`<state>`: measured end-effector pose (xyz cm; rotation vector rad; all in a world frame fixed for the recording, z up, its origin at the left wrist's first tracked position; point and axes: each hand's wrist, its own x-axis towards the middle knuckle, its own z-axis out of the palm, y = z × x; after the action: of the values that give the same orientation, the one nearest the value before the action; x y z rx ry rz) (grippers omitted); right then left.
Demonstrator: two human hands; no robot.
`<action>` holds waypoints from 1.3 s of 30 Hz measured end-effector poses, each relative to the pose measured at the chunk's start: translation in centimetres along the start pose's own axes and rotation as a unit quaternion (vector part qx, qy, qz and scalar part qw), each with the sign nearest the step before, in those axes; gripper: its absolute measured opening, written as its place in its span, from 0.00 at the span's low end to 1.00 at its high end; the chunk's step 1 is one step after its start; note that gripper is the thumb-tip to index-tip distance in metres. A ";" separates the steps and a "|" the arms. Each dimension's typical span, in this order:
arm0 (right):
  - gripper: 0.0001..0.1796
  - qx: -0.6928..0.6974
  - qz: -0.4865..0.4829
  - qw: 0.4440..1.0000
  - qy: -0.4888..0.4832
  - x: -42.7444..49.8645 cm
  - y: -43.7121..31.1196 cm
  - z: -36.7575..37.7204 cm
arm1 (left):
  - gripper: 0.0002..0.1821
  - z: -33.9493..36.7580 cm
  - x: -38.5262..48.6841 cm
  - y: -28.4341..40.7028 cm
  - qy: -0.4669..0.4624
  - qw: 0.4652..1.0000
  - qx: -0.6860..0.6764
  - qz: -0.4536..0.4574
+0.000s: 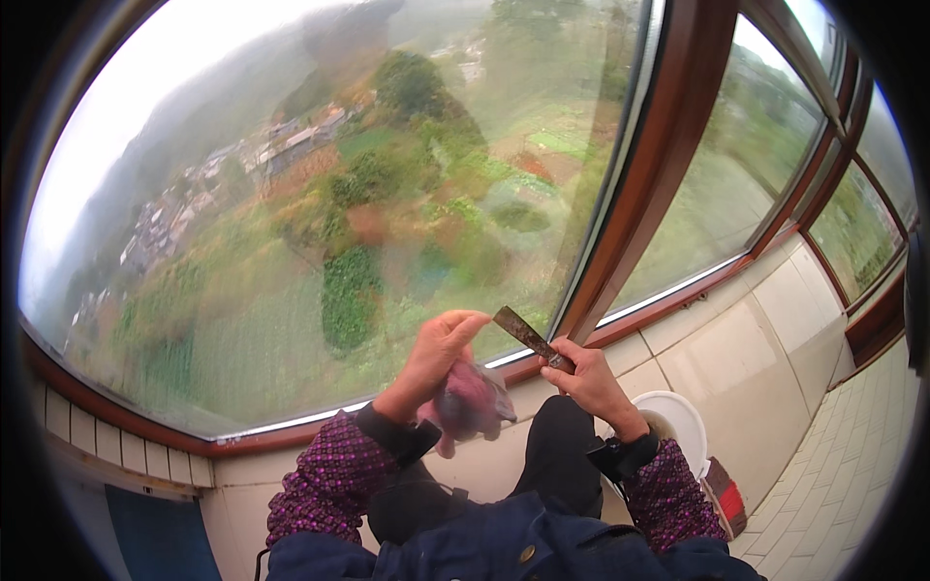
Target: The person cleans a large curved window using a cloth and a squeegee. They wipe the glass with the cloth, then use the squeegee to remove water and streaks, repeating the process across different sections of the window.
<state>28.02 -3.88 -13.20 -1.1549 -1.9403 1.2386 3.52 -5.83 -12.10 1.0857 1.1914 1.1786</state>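
In my right hand (592,378) is a putty knife (526,333) with a worn, stained blade, gripped at its handle, the blade pointing up and left. My left hand (436,352) is just left of the blade's tip, thumb and forefinger together near it; whether they touch the blade or pinch something small, I cannot tell. A crumpled pink cloth (468,403) hangs from beneath the left hand, its upper part hidden by that hand. Both hands are in front of a large glass window pane (240,290), near its lower frame.
The brown window frame (647,189) rises on the right, with more panes beyond. A white bucket (690,421) stands on the right behind my right forearm, beside a red and brown brush (726,501). Pale tiles line the wall below the window, and my knees are close beneath my hands.
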 end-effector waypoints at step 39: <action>0.16 0.289 0.146 0.943 -0.073 -2.9 4.9 6.3 | 0.11 -0.8 -1.2 -6.4 0.072 0.990 -0.107 -0.057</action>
<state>26.18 -8.11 -20.33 -1.0732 -1.3668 1.9348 3.22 -7.63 -18.37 0.7737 1.1898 1.2788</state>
